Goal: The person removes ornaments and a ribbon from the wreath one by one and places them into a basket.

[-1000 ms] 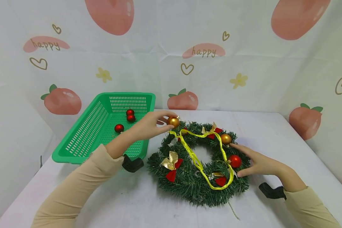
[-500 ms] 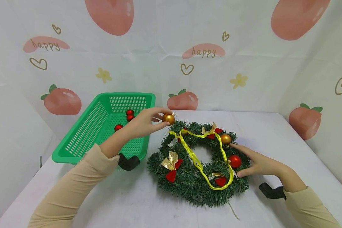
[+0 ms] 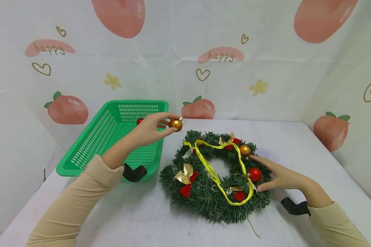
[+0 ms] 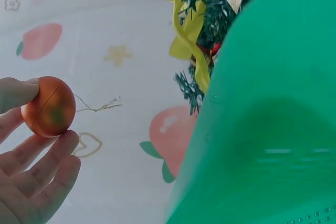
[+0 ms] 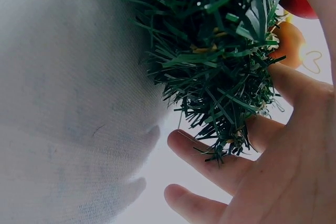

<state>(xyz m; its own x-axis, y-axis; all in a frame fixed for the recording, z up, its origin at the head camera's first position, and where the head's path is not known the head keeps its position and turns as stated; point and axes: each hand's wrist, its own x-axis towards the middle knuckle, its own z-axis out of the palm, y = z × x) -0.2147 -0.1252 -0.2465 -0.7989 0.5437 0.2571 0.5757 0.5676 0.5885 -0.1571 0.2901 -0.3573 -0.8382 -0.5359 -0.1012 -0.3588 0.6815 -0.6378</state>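
Observation:
My left hand (image 3: 148, 129) pinches a gold Christmas ball (image 3: 175, 125) between thumb and fingers, held up past the basket's right rim. Its metal cap and thin hanging loop point right; the loop (image 4: 100, 107) shows in the left wrist view. A green Christmas wreath (image 3: 204, 206) lies on the table, with a yellow ribbon (image 3: 214, 176) looped loosely over it. My right hand (image 3: 284, 176) rests at the wreath's right edge, its fingers loosely extended and spread beside the greenery (image 5: 210, 66). Close to these fingers sit a red ball (image 3: 255, 174) and another gold ball (image 3: 245, 151) on the wreath.
A green plastic basket (image 3: 80, 164) stands left of the wreath, with a red ball (image 3: 139, 121) showing inside; my left forearm crosses over it. Gold and red bows (image 3: 185, 175) decorate the wreath. A printed cloth backdrop (image 3: 173, 68) hangs behind the white table (image 3: 142, 219).
My left hand has moved left and slightly up, carrying the gold ball away from the wreath toward the basket side. More red balls are now covered by my arm. The right hand stays put.

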